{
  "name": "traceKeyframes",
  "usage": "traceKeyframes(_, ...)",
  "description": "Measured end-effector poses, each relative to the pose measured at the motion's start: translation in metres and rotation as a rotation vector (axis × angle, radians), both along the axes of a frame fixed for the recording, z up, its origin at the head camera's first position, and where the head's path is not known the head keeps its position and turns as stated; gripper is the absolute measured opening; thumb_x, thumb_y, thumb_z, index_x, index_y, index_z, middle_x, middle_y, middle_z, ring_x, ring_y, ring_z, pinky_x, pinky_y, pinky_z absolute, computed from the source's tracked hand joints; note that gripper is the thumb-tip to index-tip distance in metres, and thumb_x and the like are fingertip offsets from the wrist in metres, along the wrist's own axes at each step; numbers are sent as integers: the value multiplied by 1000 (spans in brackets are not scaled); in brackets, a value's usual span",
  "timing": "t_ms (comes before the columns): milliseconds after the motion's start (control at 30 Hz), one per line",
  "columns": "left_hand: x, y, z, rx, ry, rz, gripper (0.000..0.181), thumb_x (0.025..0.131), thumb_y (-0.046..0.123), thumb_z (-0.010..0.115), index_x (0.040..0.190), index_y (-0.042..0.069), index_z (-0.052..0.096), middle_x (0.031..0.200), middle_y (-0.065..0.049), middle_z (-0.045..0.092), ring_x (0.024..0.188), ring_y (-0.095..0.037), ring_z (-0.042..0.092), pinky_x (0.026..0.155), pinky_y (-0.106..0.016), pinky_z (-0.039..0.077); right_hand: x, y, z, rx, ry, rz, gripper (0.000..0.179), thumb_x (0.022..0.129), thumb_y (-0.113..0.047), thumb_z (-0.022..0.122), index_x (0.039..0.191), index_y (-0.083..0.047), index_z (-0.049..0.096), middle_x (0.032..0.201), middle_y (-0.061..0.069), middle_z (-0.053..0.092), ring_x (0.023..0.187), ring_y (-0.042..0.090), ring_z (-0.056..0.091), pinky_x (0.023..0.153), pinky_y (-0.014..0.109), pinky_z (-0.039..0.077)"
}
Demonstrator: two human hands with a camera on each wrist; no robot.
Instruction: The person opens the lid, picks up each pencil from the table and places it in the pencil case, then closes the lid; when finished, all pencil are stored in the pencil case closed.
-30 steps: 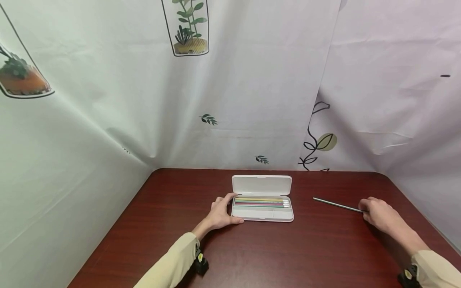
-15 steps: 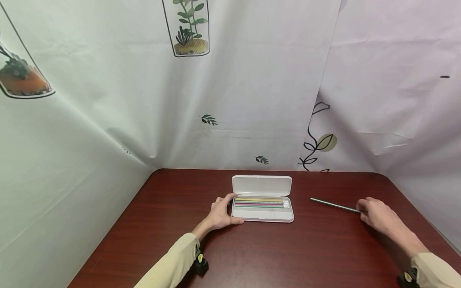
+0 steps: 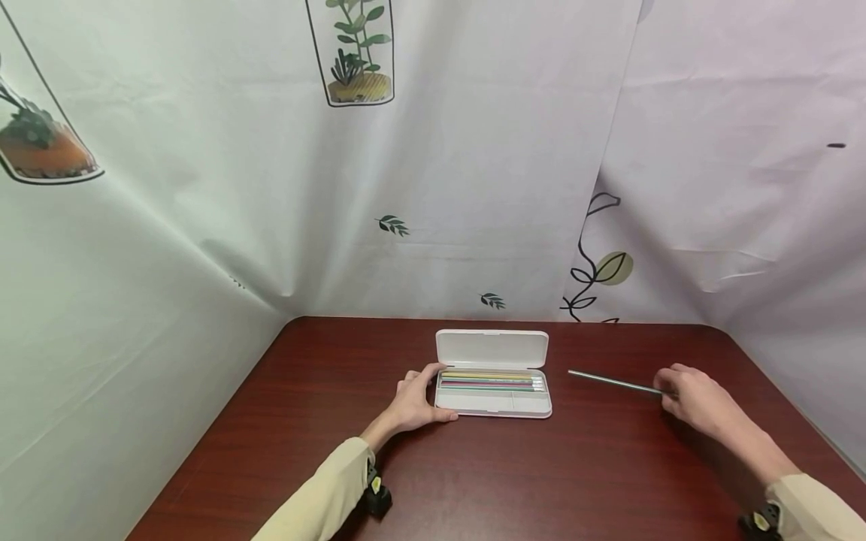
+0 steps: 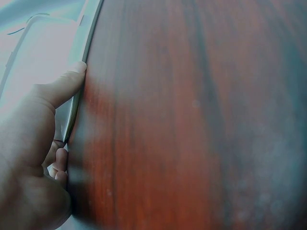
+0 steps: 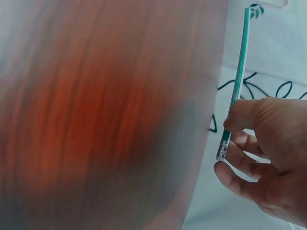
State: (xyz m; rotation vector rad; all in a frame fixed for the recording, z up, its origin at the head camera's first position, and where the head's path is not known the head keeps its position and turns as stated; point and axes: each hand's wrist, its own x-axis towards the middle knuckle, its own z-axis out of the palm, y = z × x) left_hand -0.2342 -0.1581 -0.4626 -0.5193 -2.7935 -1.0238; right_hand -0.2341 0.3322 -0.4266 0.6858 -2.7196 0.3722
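Note:
A white pencil case (image 3: 473,403) stands on the table with its lid (image 3: 492,349) raised at the back. Several coloured pencils (image 3: 489,381) lie side by side in its rear part. At the case's left end, my left hand (image 3: 411,404) grips it, thumb at the front edge and forefinger at the back corner. My right hand (image 3: 700,400), to the right of the case, pinches a green pencil (image 3: 612,381) near one end. The right wrist view shows the thumb across the green pencil (image 5: 240,67), close to its silvery end; the far end points toward the case.
The dark red wooden table (image 3: 501,481) reaches back to a white printed curtain (image 3: 473,188), which hangs along the back and both sides. Black devices (image 3: 376,496) are strapped to both wrists, over pale yellow sleeves (image 3: 318,492).
My right hand has moved left with the green pencil, bringing the pencil's tip nearer the case. The left hand and the case have stayed in place.

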Motion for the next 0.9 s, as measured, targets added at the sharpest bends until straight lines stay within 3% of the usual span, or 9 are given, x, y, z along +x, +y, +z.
traceKeyframes(633, 0, 0, 2, 7, 5, -9, 87, 66, 36, 93, 139, 13, 51, 112, -6, 62, 105, -26, 48, 91, -47, 31, 0, -32, 13, -17, 83, 92, 26, 68, 4, 77, 80, -14, 63, 79, -8, 52, 69, 12, 50, 58, 36, 44)
traceKeyframes(900, 0, 0, 1, 5, 5, -10, 87, 66, 36, 93, 139, 12, 52, 112, -6, 62, 106, -26, 48, 91, -47, 31, -3, -47, 18, -12, 78, 115, 26, 70, 4, 78, 80, -14, 63, 80, -7, 52, 70, 13, 50, 61, 37, 45)
